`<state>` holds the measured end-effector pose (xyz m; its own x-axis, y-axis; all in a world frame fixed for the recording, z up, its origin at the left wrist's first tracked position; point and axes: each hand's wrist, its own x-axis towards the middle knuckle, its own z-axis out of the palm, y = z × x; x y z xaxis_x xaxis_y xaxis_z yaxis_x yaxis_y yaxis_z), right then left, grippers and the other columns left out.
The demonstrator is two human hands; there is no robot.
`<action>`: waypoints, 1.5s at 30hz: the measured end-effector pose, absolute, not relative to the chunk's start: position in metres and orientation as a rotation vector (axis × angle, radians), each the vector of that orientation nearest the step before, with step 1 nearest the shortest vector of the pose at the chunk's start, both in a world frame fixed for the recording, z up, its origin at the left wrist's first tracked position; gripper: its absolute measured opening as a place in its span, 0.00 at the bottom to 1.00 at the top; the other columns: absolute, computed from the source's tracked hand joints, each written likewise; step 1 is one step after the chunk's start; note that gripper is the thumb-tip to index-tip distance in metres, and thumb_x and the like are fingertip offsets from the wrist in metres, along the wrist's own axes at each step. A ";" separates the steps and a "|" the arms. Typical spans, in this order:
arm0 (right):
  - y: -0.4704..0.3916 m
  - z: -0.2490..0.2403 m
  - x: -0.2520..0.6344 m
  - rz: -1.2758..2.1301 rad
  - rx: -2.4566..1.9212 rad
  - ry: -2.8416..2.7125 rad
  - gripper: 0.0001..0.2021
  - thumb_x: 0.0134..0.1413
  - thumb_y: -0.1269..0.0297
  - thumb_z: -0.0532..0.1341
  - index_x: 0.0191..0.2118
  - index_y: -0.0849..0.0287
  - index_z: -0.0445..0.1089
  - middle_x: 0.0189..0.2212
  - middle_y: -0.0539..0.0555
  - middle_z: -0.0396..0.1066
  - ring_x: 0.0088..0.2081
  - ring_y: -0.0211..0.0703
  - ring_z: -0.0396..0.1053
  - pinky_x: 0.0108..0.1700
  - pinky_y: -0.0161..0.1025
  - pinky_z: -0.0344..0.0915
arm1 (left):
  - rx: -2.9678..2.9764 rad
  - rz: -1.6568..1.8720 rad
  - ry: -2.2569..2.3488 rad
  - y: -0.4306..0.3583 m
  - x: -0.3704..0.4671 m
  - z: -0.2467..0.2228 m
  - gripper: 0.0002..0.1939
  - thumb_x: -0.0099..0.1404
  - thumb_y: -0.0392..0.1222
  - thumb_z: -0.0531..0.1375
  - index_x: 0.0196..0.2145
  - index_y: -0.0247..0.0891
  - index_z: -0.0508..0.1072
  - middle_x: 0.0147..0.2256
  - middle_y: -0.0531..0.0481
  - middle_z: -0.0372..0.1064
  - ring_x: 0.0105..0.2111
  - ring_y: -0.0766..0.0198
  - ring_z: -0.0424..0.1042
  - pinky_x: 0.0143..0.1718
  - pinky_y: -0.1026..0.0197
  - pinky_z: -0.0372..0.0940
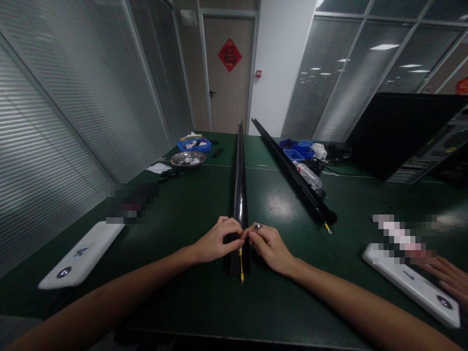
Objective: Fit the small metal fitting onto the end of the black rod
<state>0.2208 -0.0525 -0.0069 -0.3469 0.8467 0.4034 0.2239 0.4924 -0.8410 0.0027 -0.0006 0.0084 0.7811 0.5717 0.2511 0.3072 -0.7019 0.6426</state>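
- Left hand (222,238), right hand (269,247) — fingers curled in on the rail (240,180) between them; exact grip hidden, cannot tell.
- Wire (241,265) already out, just nearer than the hands; fingerwork there seems unfinished.
- Second rail (295,171), beyond the right hand — lead (327,227) out too.

My 1 camera sits on my head, looking forward and down along the green table (197,195). It is near my left hand (220,240) and right hand (269,246), both around 6 o'clock from the view's centre; a wooden door (232,95) stands far off at 12, blind-covered partitions (91,87) at 10 and 2.
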 end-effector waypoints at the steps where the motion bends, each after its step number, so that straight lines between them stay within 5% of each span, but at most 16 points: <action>1: -0.053 -0.007 0.221 0.869 -0.899 -1.839 0.19 0.75 0.56 0.52 0.42 0.59 0.78 0.32 0.52 0.71 0.26 0.37 0.66 0.28 0.33 0.63 | 2.376 0.596 0.648 -0.001 0.003 0.008 0.04 0.72 0.40 0.61 0.39 0.39 0.74 0.41 0.51 0.72 0.48 0.58 0.69 0.56 0.55 0.53; 45: -0.054 0.000 0.220 0.807 -0.891 -1.854 0.13 0.73 0.63 0.56 0.44 0.58 0.78 0.33 0.52 0.72 0.32 0.40 0.69 0.38 0.36 0.66 | 2.340 0.597 0.660 -0.002 0.005 0.011 0.07 0.74 0.43 0.58 0.40 0.39 0.75 0.42 0.50 0.72 0.47 0.58 0.69 0.55 0.55 0.56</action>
